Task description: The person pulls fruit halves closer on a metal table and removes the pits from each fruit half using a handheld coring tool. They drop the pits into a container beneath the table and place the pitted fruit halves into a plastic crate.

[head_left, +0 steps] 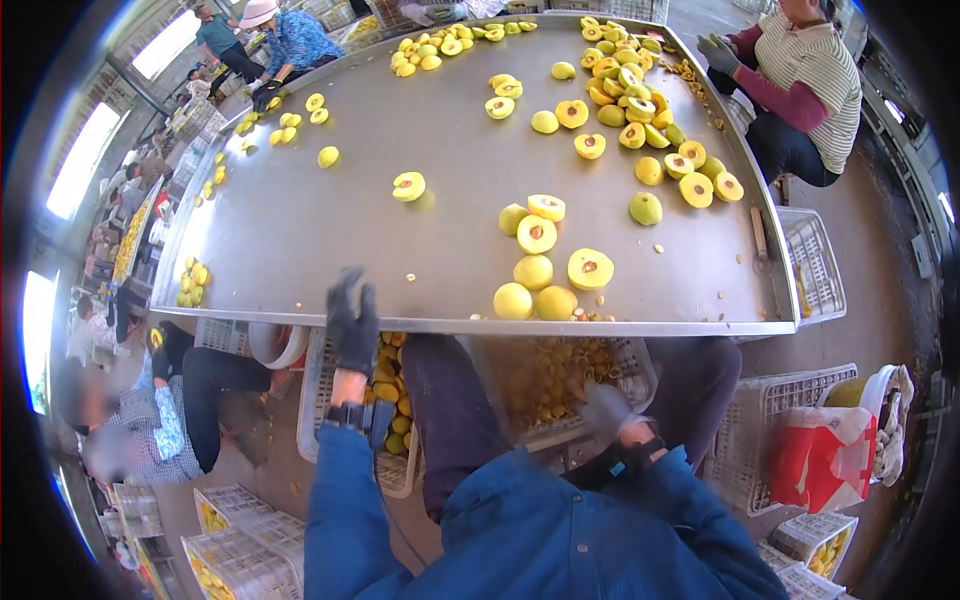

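My left hand, in a dark glove, is raised at the near edge of the metal table. Its fingers are apart and nothing is in them. Below it, a crate of yellow fruit stands beside my left leg. My right hand, in a grey glove, is low between my knees, over a crate of brown pits and scraps. Motion smears its fingers, so a held thing cannot be made out. Halved yellow peaches lie cut side up near the table's front edge, several with the pit showing.
More peach halves are heaped at the far right. A wooden-handled tool lies by the right edge. Co-workers sit at the right, far left and near left. A red-and-white bag hangs by crates at right.
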`<state>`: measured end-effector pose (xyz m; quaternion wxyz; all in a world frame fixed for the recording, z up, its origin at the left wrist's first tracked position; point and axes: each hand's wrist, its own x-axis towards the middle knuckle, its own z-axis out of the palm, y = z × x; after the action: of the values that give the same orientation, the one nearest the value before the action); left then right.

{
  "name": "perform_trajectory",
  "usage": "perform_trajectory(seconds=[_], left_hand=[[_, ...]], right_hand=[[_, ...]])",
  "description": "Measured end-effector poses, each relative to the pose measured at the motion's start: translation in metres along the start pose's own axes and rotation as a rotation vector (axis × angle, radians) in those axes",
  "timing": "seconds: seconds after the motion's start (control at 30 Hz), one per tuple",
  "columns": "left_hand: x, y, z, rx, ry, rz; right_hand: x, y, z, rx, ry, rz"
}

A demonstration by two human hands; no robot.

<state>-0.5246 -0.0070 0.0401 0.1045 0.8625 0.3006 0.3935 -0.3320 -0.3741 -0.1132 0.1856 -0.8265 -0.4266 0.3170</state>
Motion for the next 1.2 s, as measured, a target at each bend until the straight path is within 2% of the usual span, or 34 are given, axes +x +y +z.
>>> perform_trajectory(seconds=[0.1,0.17,0.27,0.37,0.4,0.5,0.6,0.63,0.7,0.77,0.8,0.9,0.93,1.07,1.2], left_hand=[[0.044,0.029,0.071,-0.165,-0.305,0.076],[0.064,0.046,0.125,-0.098,-0.519,0.096],[0.086,0.076,0.177,0.118,-0.576,0.387],[0.101,0.068,0.221,0.184,-0.895,0.417],[0.109,0.075,0.217,0.182,-0.934,0.398],[0.099,0.056,0.221,0.043,-0.713,0.427],[0.092,0.074,0.167,-0.862,-0.855,-0.528],[0.082,0.091,0.141,-1.051,-0.718,-0.604],[0.059,0.110,0.098,-1.342,-0.701,-0.591],[0.028,0.143,0.070,-1.183,-0.571,-0.406],[0.018,0.161,0.050,-0.893,-0.601,-0.248],[-0.013,0.193,0.031,-1.185,-0.481,-0.640],[-0.013,0.222,0.018,-1.201,-0.447,-0.699],[-0.026,0.233,0.015,-1.360,-0.527,-0.658],[-0.025,0.249,0.010,-1.236,-0.524,-0.599]], right_hand=[[0.004,-0.001,0.006,0.006,-0.056,0.015],[0.004,-0.010,-0.002,-0.011,-0.082,0.061],[-0.003,-0.018,-0.016,0.039,-0.096,0.064],[-0.006,-0.014,-0.014,0.031,-0.084,0.056],[-0.007,-0.015,-0.016,0.051,-0.076,0.047],[-0.012,-0.022,-0.025,0.123,-0.025,0.000],[-0.020,-0.036,-0.046,0.259,0.103,-0.064],[-0.023,-0.045,-0.059,0.336,0.160,-0.089],[-0.024,-0.065,-0.076,0.466,0.323,-0.178],[-0.031,-0.098,-0.109,0.478,0.427,-0.238],[-0.036,-0.112,-0.121,0.452,0.463,-0.277],[-0.047,-0.137,-0.135,0.348,0.563,-0.348],[-0.050,-0.141,-0.135,0.302,0.584,-0.345],[-0.059,-0.141,-0.135,0.132,0.678,-0.418],[-0.072,-0.141,-0.135,0.025,0.706,-0.371]])
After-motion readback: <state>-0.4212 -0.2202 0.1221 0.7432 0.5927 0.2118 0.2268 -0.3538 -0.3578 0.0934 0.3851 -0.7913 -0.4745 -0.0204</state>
